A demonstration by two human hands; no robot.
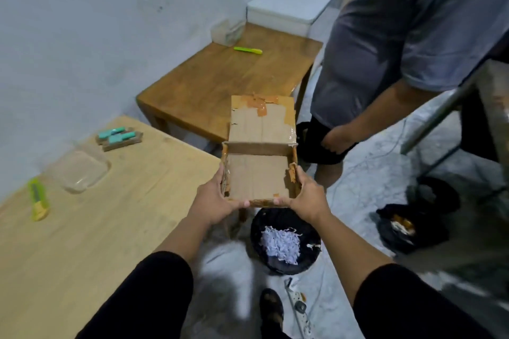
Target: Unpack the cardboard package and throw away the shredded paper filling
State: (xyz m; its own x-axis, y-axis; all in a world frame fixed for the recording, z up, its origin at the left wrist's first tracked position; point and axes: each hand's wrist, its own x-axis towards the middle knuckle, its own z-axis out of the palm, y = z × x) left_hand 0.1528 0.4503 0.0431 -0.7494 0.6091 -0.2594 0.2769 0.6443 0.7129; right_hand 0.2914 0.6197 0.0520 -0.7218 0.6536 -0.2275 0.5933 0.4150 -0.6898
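Both your hands grip the open cardboard box [259, 173]: left hand [217, 198] at nine o'clock, right hand [305, 198] at three. It looks empty; shredded paper [281, 245] lies in the black bin [259, 231] below, at six. Check corners for leftover shreds.

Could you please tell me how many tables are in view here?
2: a light table at the left beside the hands, and a darker table behind it by the wall.
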